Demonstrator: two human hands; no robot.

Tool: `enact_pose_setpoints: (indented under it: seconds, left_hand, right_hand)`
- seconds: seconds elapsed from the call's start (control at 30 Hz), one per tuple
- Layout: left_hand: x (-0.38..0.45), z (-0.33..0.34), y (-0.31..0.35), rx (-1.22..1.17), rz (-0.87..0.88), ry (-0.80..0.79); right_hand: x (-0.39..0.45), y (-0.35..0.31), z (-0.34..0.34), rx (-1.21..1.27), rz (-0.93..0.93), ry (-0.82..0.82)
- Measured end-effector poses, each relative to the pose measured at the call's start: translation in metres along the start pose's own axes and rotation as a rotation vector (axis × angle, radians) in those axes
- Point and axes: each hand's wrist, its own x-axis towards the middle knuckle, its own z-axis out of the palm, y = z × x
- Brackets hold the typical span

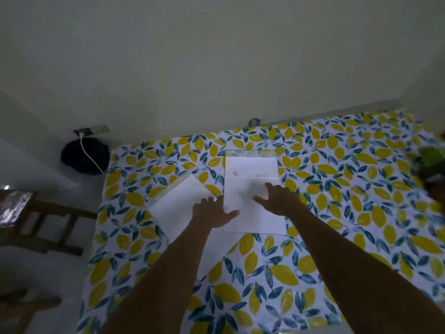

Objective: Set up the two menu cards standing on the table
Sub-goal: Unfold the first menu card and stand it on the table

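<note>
Between the spread hands (243, 208) lies one flat menu card (252, 189)

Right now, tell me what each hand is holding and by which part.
Nothing is gripped. Both hands are open: the left hand and the right hand lie spread over the flat upright card, near its side edges.

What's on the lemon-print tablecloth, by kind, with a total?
White menu cards: 2, one straight, one angled, both lying flat
Hands: 2, left, right, both open
Total: 4
</note>
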Motion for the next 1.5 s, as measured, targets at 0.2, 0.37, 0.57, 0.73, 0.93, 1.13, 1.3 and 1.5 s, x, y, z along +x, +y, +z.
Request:
enact_pose_setpoints:
  seconds: [0.2,0.37,0.57,0.73,0.93,1.13,1.3,1.5]
  left_hand:
    - [0.031,0.023,0.041,-0.139,-0.126,-0.087]
    - [0.046,0.038,0.072,-0.198,-0.237,0.038]
    - [0.043,0.042,0.080,-0.439,-0.377,0.106]
    - [0.023,0.053,0.076,-0.592,-0.398,0.125]
    - [-0.023,0.062,0.092,-0.501,-0.364,0.219]
    - [-0.084,0.092,0.089,-0.349,-0.160,0.317]
    - [-0.143,0.106,0.101,-0.493,-0.050,0.387]
    - [-0.176,0.102,0.111,-0.421,0.100,0.502]
  right_hand:
    - [0.018,0.048,0.016,0.188,0.091,-0.036]
    - [0.030,0.063,0.026,0.374,0.102,0.041]
    - [0.031,0.071,0.030,0.451,0.095,0.063]
    - [0.022,0.091,0.033,0.492,0.051,0.064]
    - [-0.010,0.124,0.030,0.426,-0.116,0.147]
    - [-0.078,0.161,0.028,0.702,-0.140,0.161]
    - [-0.124,0.192,0.030,0.873,-0.068,0.068]
    - [-0.155,0.196,0.000,1.029,-0.093,0.012]
